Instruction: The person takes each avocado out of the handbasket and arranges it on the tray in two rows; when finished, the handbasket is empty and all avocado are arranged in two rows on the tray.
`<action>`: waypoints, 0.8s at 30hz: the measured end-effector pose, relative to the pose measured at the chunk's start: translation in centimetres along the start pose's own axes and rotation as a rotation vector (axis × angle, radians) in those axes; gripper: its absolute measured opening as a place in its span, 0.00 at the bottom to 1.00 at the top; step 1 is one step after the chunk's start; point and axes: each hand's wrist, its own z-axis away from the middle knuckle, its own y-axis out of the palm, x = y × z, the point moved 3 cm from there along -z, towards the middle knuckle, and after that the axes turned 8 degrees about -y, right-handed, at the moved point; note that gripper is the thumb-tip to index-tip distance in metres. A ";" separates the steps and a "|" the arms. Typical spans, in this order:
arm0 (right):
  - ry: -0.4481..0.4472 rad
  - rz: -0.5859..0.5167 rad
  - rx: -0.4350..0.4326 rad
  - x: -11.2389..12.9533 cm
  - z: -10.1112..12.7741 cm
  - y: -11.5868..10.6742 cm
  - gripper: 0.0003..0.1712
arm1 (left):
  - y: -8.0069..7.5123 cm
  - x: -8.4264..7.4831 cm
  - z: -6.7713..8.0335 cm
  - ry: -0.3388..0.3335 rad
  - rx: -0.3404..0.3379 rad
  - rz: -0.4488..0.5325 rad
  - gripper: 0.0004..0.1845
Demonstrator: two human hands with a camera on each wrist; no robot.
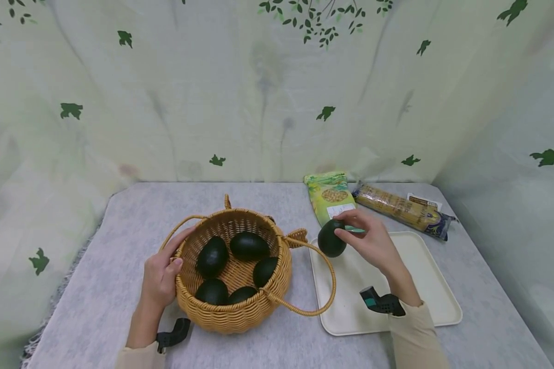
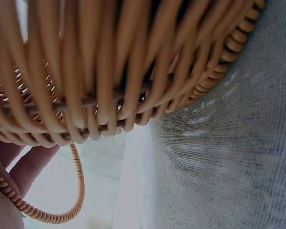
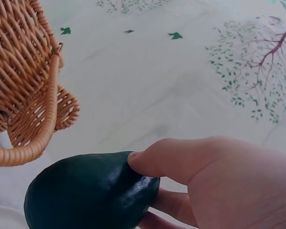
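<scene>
My right hand (image 1: 371, 243) pinches a dark green avocado (image 1: 331, 239) between thumb and fingers, above the far left corner of a white tray (image 1: 436, 279). In the right wrist view the thumb presses one end of this avocado (image 3: 90, 191). Several more avocados (image 1: 212, 257) lie inside a round wicker basket (image 1: 233, 319). My left hand (image 1: 159, 274) holds the basket by its left side, near the rim. From the left wrist the basket's woven wall (image 2: 105, 71) fills the upper view, and the fingers (image 2: 32, 167) show beneath it, beside a looped handle (image 2: 80, 176).
Behind the tray lie a green-yellow packet (image 1: 330, 197) and a long pasta bag (image 1: 399, 205), with a small label card (image 1: 424, 201) near it. The basket's right handle (image 1: 333, 287) sticks out toward the tray. Printed cloth (image 1: 258, 102) hangs around the table.
</scene>
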 end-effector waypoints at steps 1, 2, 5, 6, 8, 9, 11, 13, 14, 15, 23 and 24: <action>0.007 0.005 0.007 -0.2 0.0 0.1 0.17 | 0.0 0.0 0.0 0.002 0.000 0.002 0.29; 0.016 0.013 0.015 -0.4 -0.1 0.3 0.17 | 0.0 0.0 0.0 0.003 0.000 0.005 0.29; 0.040 0.028 0.033 -0.9 -0.1 0.7 0.16 | 0.0 0.0 0.0 0.003 0.000 0.008 0.29; 0.048 0.032 0.039 -1.1 -0.1 0.8 0.16 | 0.0 0.0 0.0 0.002 0.000 0.006 0.29; 0.065 0.038 0.048 -1.4 -0.1 1.0 0.16 | -0.1 0.0 0.0 -0.003 0.000 0.000 0.29; 0.072 0.039 0.052 -1.5 -0.1 1.1 0.17 | -0.1 0.0 0.1 -0.004 -0.001 -0.004 0.28; 0.087 0.039 0.059 -1.8 0.0 1.3 0.17 | 0.0 0.0 0.1 -0.006 0.000 -0.010 0.28; 0.093 0.039 0.064 -2.0 0.1 1.4 0.17 | 0.0 0.0 0.1 -0.007 0.002 -0.010 0.28; 0.092 0.042 0.067 -2.1 0.1 1.5 0.17 | 0.0 0.0 0.1 -0.007 0.003 -0.006 0.28; 0.086 0.046 0.071 -2.2 0.1 1.5 0.17 | 0.0 0.0 0.1 -0.006 0.004 -0.002 0.28; 0.064 0.078 0.107 -3.0 -0.1 1.8 0.16 | 0.0 0.0 0.0 -0.003 0.002 0.019 0.28; 0.063 0.078 0.107 -3.1 -0.1 1.8 0.16 | 0.0 0.0 0.0 -0.003 0.001 0.017 0.28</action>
